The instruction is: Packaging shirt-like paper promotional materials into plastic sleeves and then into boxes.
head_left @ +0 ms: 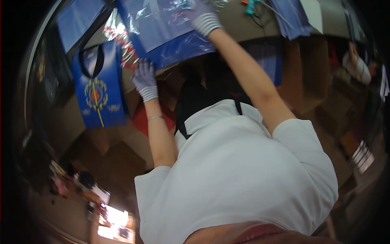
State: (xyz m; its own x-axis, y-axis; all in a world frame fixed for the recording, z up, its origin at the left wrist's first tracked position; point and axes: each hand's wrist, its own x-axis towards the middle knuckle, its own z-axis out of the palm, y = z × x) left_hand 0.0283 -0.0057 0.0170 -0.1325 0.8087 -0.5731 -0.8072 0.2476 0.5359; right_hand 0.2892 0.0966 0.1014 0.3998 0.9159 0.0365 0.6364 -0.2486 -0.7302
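Observation:
Both my hands wear lavender gloves with white-striped cuffs. A large flat blue package (183, 48) under shiny clear plastic lies on the table in front of me. At its near left edge is my left hand (144, 78), its fingers stretched toward the edge and slightly apart. I see nothing held in it. My right hand (202, 18) reaches over the package at the top of the view, blurred, with its fingers mostly smeared or cut off. Crumpled clear film with red print (118, 34) lies left of the package.
A blue gift bag (96, 87) with a black handle and gold emblem hangs at the left. A teal-handled tool (250, 7) lies at the far right of the table, near blue sheets (288, 18). Cardboard boxes (302, 73) stand at the right. Another person's arm (357, 65) shows beyond.

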